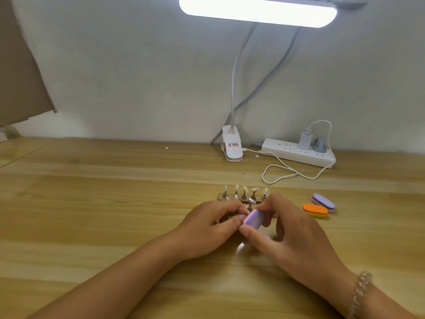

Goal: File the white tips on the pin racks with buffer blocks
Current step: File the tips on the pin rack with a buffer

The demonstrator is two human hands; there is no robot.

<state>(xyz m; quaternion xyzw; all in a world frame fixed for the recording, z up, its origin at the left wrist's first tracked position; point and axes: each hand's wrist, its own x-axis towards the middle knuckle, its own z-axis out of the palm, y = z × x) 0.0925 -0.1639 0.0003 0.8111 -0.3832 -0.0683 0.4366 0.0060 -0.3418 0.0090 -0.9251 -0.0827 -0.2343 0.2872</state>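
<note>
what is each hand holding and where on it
The right hand grips the pink buffer block, thumb at its near end, fingers on its far side. The left hand curls beside it; its hold, if any, is hidden.

My pale wooden desk runs back to a plain white wall, where a lit bar lamp rises from its clip base far right of centre, a white power strip beside it and brown cardboard far left.

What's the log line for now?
phase: filing | right-hand grip: holds pink buffer block | left-hand grip: pinches tip pin | spare: orange buffer block, purple buffer block
</note>
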